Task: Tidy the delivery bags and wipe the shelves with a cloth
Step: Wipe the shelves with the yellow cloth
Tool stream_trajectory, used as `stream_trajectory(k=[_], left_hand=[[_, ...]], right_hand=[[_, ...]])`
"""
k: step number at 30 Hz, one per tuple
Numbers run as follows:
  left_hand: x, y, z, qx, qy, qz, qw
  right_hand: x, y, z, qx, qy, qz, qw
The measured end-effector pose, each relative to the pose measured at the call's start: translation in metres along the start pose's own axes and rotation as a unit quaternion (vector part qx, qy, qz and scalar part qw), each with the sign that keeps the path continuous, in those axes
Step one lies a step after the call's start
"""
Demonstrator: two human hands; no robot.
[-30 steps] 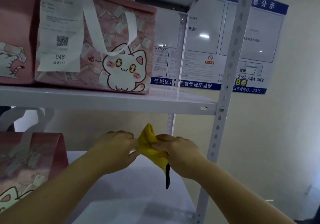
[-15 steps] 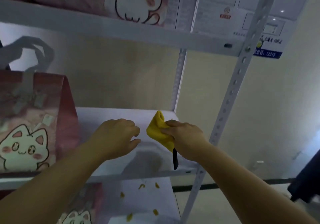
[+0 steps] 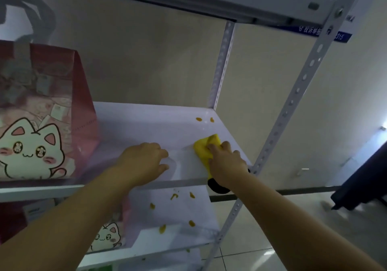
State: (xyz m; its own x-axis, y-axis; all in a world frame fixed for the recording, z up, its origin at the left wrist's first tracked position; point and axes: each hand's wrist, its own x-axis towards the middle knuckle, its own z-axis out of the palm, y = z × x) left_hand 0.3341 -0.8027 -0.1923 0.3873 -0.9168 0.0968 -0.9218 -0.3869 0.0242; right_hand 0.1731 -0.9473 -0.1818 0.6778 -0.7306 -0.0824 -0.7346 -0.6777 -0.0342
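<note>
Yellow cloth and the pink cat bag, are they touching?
Apart. The head view shows bare shelf and the left hand between yellow cloth and pink cat bag.

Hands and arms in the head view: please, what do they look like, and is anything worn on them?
The left forearm and the right forearm are bare to the frame edge; no sleeves are visible. The left hand and the right hand wear no gloves, and I see no watch, bracelet or ring.
</note>
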Motion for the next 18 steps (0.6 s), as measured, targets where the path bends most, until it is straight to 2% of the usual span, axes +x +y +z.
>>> stream_trajectory(k=[3, 11, 18], left_hand=[[0.005, -0.003, 0.003, 0.011, -0.021, -0.006, 1.000], [0.032, -0.010, 0.003, 0.017, 0.011, -0.004, 1.000], [0.072, -0.026, 0.006, 0.015, -0.039, -0.026, 0.999]], right_hand=[[0.016, -0.001, -0.005, 0.002, 0.000, 0.033, 0.999], [0.090, 0.003, -0.006, 0.044, 0.056, 0.121, 0.990], [0.165, 0.009, -0.001, 0.111, 0.114, 0.187, 0.969]])
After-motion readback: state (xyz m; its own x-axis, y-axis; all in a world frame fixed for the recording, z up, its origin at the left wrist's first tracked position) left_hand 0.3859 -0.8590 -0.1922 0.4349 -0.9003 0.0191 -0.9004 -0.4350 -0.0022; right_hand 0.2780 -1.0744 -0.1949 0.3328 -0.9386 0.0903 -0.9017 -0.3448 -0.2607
